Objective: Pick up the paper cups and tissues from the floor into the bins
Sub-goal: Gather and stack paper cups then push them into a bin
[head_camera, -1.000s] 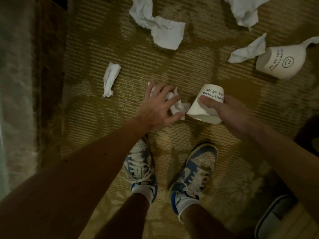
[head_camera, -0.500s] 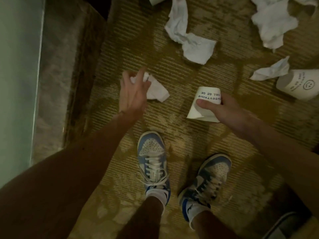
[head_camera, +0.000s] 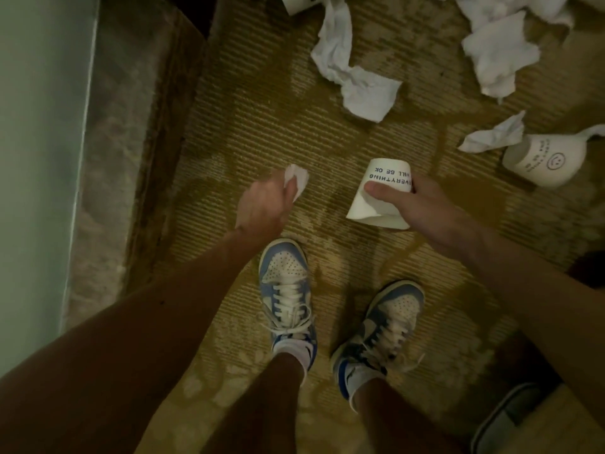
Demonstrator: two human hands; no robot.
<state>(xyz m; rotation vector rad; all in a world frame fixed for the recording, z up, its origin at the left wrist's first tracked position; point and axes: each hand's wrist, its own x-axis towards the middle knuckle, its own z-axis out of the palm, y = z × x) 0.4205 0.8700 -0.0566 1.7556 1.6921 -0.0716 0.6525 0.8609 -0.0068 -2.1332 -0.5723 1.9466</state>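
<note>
Clutching tissue (head_camera: 296, 181) in curled left hand (head_camera: 262, 208); pinching cup (head_camera: 383, 194) in right hand (head_camera: 422, 208). Grip firmly without crushing, then carry to likely bin (head_camera: 504, 421) at 5 o'clock.

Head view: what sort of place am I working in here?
Likely an indoor carpeted room, perhaps a hotel or office: patterned carpet, and a stone-like ledge along a pale wall at left.
</note>
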